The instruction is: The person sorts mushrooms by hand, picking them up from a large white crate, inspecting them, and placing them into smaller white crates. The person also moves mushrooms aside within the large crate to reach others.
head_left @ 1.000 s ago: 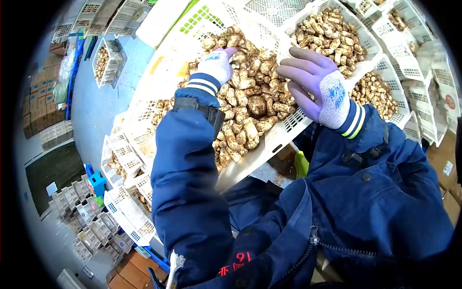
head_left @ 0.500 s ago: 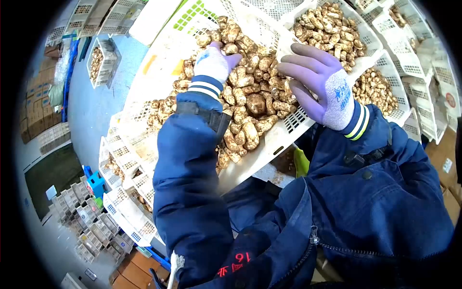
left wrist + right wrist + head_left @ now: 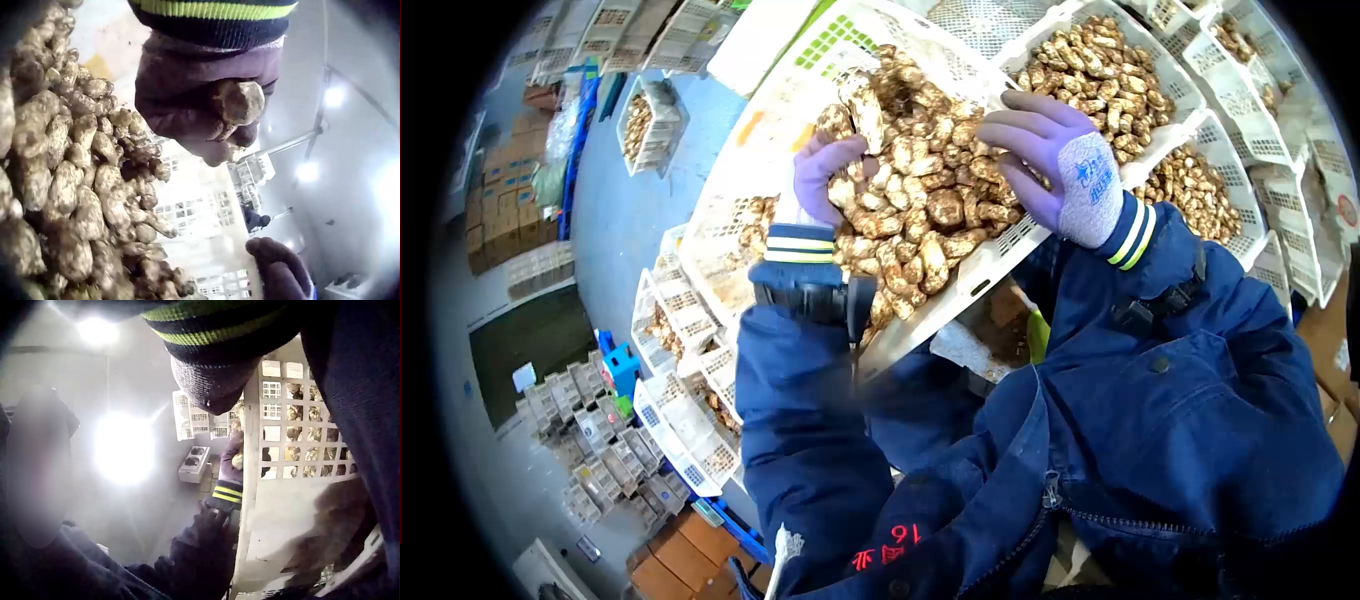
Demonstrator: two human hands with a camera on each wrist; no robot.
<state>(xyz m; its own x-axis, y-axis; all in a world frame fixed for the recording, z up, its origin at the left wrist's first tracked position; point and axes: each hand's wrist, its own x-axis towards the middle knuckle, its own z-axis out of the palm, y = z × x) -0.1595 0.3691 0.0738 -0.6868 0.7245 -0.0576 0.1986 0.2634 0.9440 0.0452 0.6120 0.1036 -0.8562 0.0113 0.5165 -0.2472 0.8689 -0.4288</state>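
Observation:
In the head view, my gloved left hand [image 3: 825, 175] grips a long, brown-and-white mushroom [image 3: 862, 108] at the left side of a heap of mushrooms [image 3: 940, 170]. The left wrist view shows the mushroom's rounded end [image 3: 242, 102] poking out from the curled purple fingers [image 3: 175, 122]. Beneath the heap is a white plastic crate [image 3: 935, 320]. On the right, my gloved right hand [image 3: 1065, 170] hovers at the crate's near right rim, its fingers extended and loosely bent over the mushrooms, nothing in its grasp.
Two more white crates of mushrooms stand beyond my right hand, a back crate [image 3: 1190, 110] and a nearer crate [image 3: 1250, 220]. More white crates [image 3: 1280, 130] line the far right. On the floor at left sits a crate [image 3: 662, 130] of mushrooms; cardboard boxes [image 3: 690, 550] lie lower left.
My left hand has moved back toward me and left from the top of the heap, now lifting a long mushroom. The right hand stays nearly where it was.

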